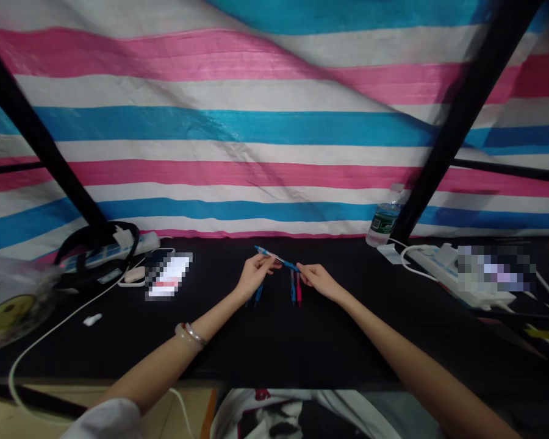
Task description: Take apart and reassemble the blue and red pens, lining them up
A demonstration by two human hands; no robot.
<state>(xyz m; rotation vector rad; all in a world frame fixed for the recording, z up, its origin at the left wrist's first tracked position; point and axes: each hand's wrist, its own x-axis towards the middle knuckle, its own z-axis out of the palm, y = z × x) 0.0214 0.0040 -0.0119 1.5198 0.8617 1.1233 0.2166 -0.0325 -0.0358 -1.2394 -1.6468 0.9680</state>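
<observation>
A blue pen [288,264] with a pale middle section is held between my two hands above the black table. My left hand [255,272] grips it near the upper left part, and my right hand [319,280] pinches its lower right end. Below and between the hands, a blue pen [293,291] and a red pen [299,292] lie side by side on the table. Another blue pen [258,295] lies just under my left hand, partly hidden by it.
A phone [169,276], a power strip [146,244] and a white earbud [93,319] are on the left. At the right stand a water bottle [384,218] and another power strip [457,277] with white cables. A striped sheet [238,128] hangs behind the black table [348,353].
</observation>
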